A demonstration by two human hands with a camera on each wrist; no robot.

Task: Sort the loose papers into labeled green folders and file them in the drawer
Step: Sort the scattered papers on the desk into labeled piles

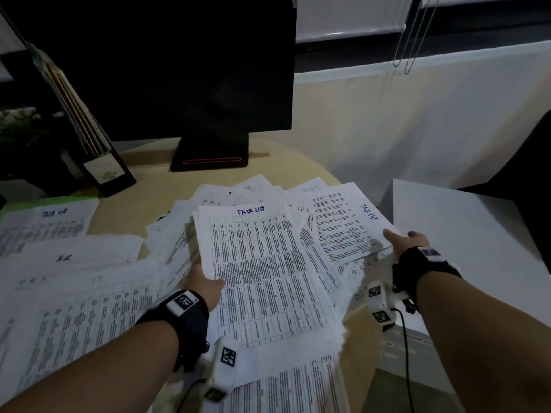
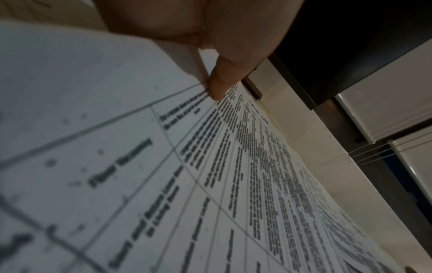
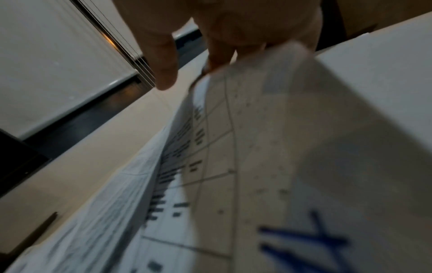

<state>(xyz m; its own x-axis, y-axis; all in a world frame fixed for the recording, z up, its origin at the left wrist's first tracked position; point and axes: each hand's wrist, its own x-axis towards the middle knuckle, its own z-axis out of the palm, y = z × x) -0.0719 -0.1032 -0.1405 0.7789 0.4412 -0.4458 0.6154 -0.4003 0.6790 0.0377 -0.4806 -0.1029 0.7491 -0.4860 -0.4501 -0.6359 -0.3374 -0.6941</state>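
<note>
Loose papers lie fanned across the rounded desk in front of a dark monitor. The left hand grips the lower left edge of a sheet headed "TASK LIST"; the left wrist view shows the thumb pressed on top of that printed table, with the other fingers hidden beneath. The right hand holds the corner of a second sheet, also marked "Task List" in blue ink; the right wrist view shows fingers curled at the lifted paper edge while one finger stands clear of it.

Progress, judged from the layout: sorting is under way but far from complete. To the left, separate heaps carry handwritten headings: one marked "HR", one marked "IT", and a further "Task List" page resting on a green folder at the far left edge. The central spread is still unsorted and overlapping. No paper is seen enclosed in a folder, and no drawer can be identified with certainty; a white cabinet stands just beside the desk on the right. Filing appears not yet begun.
</note>
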